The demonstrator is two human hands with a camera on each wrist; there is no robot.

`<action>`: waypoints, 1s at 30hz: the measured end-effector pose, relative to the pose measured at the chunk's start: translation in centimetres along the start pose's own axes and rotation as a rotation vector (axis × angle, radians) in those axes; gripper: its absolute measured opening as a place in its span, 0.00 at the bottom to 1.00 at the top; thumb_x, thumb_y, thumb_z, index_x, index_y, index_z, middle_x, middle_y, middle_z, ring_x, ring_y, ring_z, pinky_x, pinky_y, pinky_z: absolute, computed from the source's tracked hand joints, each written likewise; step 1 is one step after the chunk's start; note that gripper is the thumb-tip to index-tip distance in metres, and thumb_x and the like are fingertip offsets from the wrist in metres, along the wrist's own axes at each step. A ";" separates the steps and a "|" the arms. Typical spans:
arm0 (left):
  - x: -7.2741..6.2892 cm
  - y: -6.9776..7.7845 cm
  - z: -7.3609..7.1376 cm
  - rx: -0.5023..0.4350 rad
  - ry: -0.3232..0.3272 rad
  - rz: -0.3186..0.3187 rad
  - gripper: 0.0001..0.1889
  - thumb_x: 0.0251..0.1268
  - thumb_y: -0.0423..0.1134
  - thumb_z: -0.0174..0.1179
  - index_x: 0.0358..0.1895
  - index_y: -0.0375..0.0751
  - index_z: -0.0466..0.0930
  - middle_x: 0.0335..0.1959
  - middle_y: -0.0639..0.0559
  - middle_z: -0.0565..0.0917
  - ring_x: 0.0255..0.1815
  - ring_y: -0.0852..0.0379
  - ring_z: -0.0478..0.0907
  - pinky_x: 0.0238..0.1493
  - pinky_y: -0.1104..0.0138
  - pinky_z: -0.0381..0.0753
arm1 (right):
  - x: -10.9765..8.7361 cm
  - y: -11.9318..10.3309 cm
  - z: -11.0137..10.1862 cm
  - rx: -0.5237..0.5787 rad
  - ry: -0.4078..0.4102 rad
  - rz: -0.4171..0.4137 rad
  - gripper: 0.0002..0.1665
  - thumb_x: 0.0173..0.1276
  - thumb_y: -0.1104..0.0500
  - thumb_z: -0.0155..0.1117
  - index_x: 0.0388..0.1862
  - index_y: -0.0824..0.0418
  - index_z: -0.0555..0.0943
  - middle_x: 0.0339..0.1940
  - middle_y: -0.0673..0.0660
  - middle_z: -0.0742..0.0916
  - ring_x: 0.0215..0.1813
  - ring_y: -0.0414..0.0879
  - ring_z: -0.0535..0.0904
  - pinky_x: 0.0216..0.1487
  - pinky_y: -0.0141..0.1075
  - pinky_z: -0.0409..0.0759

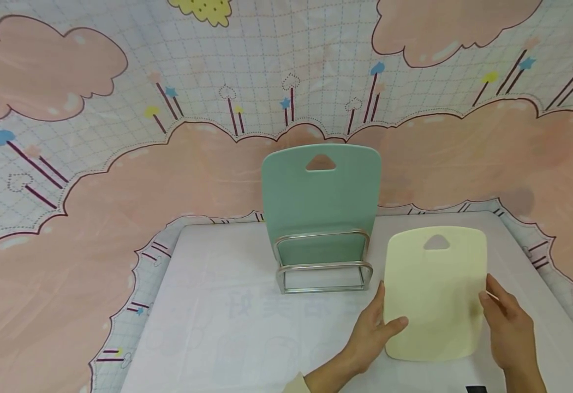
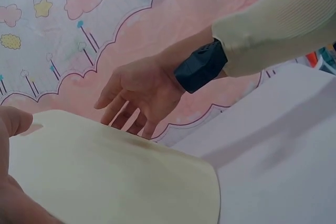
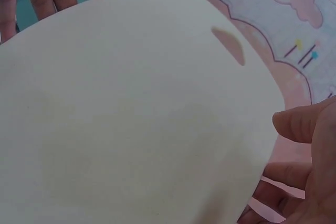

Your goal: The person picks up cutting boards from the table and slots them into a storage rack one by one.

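Observation:
A cream cutting board with a triangular hole near its top is held up at the right of the head view. My left hand grips its left edge, the thumb across the front and the fingers behind. At the opposite edge is my right hand; its fingertips touch the rim in the right wrist view, while the thumb stands off the surface. A larger green cutting board stands upright in a metal wire rack, left of the cream one.
The rack stands toward the back of a white-covered table. Behind it hangs a patterned cloth with clouds and stars. A small black object shows at the bottom edge of the head view. A dark device is strapped to the right wrist.

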State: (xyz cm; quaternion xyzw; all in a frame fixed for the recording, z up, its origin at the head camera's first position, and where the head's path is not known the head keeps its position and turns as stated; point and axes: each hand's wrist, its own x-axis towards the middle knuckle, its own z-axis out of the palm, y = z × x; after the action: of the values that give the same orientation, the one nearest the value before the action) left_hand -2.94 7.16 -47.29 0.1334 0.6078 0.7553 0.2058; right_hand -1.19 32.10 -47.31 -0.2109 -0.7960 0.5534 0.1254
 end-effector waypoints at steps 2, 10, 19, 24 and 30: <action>-0.1 0.1 0.0 -0.002 0.000 0.008 0.42 0.69 0.37 0.57 0.75 0.33 0.38 0.77 0.45 0.44 0.75 0.52 0.39 0.71 0.50 0.46 | 0.0 -0.1 0.1 0.056 0.001 -0.004 0.30 0.73 0.53 0.56 0.72 0.50 0.64 0.53 0.32 0.74 0.46 0.20 0.70 0.43 0.14 0.67; 0.0 -0.1 -0.3 0.092 -0.026 0.040 0.43 0.69 0.41 0.57 0.76 0.34 0.37 0.77 0.44 0.41 0.75 0.49 0.38 0.70 0.51 0.49 | 0.0 -0.3 0.2 0.327 0.002 -0.056 0.30 0.70 0.63 0.58 0.70 0.56 0.66 0.48 0.38 0.77 0.46 0.23 0.74 0.41 0.14 0.69; -0.1 0.2 -0.7 0.166 -0.061 0.101 0.43 0.70 0.42 0.57 0.76 0.38 0.37 0.77 0.45 0.39 0.75 0.49 0.37 0.70 0.53 0.51 | -0.1 -0.6 0.5 0.513 0.032 -0.081 0.28 0.70 0.68 0.56 0.68 0.60 0.67 0.47 0.48 0.76 0.48 0.31 0.74 0.43 0.16 0.71; -0.1 0.0 -1.1 0.211 -0.073 0.134 0.44 0.70 0.48 0.56 0.77 0.40 0.36 0.77 0.47 0.39 0.75 0.50 0.38 0.70 0.56 0.52 | -0.2 -0.6 0.9 0.669 -0.020 -0.184 0.29 0.71 0.73 0.48 0.70 0.64 0.64 0.51 0.54 0.71 0.53 0.38 0.72 0.47 0.19 0.72; 0.0 -0.4 -1.3 0.254 -0.071 0.163 0.44 0.70 0.51 0.54 0.77 0.43 0.35 0.77 0.50 0.39 0.76 0.50 0.39 0.70 0.58 0.53 | -0.1 -0.5 1.3 0.891 -0.151 -0.401 0.29 0.71 0.79 0.39 0.70 0.75 0.57 0.57 0.60 0.67 0.56 0.45 0.72 0.51 0.26 0.74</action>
State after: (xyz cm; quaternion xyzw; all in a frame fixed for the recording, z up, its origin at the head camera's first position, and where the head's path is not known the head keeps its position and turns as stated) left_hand -3.49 6.13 -48.00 0.2338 0.6778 0.6815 0.1467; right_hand -1.75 30.85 -47.28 0.0615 -0.5139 0.8185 0.2494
